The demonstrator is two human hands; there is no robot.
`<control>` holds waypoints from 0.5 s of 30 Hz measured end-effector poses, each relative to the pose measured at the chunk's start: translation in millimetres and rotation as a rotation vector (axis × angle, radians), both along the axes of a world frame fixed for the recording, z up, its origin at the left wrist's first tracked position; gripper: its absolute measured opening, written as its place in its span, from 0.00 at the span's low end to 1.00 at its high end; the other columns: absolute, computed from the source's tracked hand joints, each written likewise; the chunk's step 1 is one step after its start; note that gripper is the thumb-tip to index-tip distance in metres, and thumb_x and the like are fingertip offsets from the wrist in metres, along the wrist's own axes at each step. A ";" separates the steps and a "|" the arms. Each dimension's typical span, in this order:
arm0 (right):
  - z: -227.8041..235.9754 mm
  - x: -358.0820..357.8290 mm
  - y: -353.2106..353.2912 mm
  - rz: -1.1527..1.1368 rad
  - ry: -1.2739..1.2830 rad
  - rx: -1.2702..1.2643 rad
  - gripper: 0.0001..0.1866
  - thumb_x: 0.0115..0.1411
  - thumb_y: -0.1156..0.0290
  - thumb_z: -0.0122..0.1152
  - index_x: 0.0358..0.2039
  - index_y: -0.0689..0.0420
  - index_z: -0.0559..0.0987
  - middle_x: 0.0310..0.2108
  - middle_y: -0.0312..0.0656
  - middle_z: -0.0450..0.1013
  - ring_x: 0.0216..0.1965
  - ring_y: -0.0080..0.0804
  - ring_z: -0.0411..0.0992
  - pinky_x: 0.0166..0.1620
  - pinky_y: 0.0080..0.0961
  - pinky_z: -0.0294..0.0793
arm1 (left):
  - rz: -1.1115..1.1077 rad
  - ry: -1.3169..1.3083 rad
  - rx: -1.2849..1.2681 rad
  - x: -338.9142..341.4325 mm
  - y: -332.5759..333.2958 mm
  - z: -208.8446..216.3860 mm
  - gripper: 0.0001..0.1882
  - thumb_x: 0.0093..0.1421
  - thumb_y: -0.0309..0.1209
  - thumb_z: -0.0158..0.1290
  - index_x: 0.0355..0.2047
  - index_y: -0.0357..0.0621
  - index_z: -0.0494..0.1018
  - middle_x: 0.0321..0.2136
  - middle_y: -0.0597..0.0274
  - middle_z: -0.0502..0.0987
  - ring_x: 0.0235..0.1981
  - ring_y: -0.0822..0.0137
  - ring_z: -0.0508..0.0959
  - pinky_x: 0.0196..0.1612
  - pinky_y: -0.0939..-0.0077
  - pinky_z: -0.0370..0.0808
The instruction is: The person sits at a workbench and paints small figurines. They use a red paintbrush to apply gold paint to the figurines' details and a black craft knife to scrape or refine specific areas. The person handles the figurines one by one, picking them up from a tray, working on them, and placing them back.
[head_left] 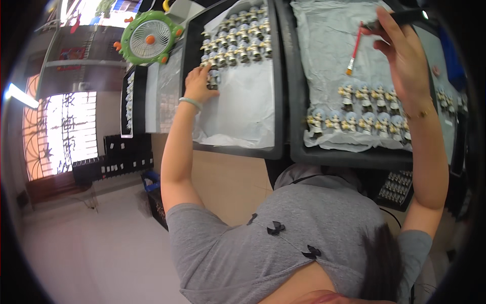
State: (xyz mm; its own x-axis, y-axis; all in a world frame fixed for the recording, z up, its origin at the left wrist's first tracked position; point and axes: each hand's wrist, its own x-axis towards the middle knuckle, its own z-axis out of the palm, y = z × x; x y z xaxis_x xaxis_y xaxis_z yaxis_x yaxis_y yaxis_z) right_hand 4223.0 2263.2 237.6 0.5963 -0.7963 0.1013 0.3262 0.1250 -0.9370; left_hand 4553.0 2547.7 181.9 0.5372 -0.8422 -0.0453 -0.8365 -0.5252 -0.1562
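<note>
In the left tray (278, 101), my left hand (198, 85) is closed around a small figurine (213, 80) with pale blue hair, just in front of the standing rows. The thumb and fingers lie on either side of it. My right hand (405, 58) is raised over the right tray (324, 158), its fingers closed on a dark, slender tool (402, 18) whose kind I cannot make out. By the tool's tip is a flat paintbrush (357, 48) with a red handle and orange bristles; whether it touches the tool or my fingers, I cannot tell.
Rows of similar figurines (243, 33) fill the far part of the left tray; two more rows (367, 121) stand at the near side of the right one. White paper lines both trays. A green fan (150, 40) stands at the far left. More figurines (396, 187) sit lower right.
</note>
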 end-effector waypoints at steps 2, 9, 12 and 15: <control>-2.9 -1.2 -8.1 -0.066 0.008 -0.023 0.11 0.55 0.58 0.53 0.29 0.52 0.71 0.23 0.31 0.71 0.26 0.17 0.69 0.29 0.14 0.63 | 0.005 -0.012 -0.046 -22.5 -25.0 20.9 0.44 0.30 0.37 0.66 0.51 0.49 0.61 0.45 0.53 0.64 0.48 0.54 0.62 0.50 0.64 0.59; -36.1 19.2 -51.5 -0.334 0.031 -0.216 0.14 0.53 0.59 0.56 0.20 0.55 0.72 0.14 0.32 0.68 0.15 0.18 0.65 0.20 0.19 0.62 | -0.643 0.367 -0.282 -194.8 -148.9 18.7 0.20 0.49 0.35 0.53 0.43 0.44 0.67 0.32 0.53 0.73 0.34 0.57 0.73 0.39 0.68 0.69; -51.0 15.3 -66.6 -0.457 0.277 -0.444 0.15 0.52 0.61 0.57 0.16 0.58 0.73 0.11 0.35 0.67 0.13 0.20 0.63 0.18 0.22 0.62 | -0.552 0.311 0.078 -228.0 -186.3 3.9 0.16 0.52 0.36 0.49 0.39 0.43 0.68 0.31 0.51 0.74 0.35 0.54 0.73 0.38 0.65 0.69; -54.6 9.3 -73.0 -0.463 0.333 -0.472 0.17 0.50 0.60 0.58 0.15 0.60 0.73 0.10 0.37 0.67 0.12 0.23 0.64 0.19 0.24 0.63 | -0.510 0.426 0.144 -228.1 -195.1 -0.1 0.15 0.53 0.34 0.47 0.39 0.41 0.66 0.31 0.50 0.74 0.36 0.52 0.73 0.39 0.64 0.68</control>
State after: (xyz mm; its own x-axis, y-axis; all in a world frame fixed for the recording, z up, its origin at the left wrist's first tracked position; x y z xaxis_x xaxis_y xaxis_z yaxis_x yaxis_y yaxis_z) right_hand 4232.3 2190.3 183.0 0.2690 -0.8903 0.3675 -0.0627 -0.3969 -0.9157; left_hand 4324.9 2352.6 181.8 -0.0150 -0.9551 -0.2958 -0.9781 -0.0474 0.2027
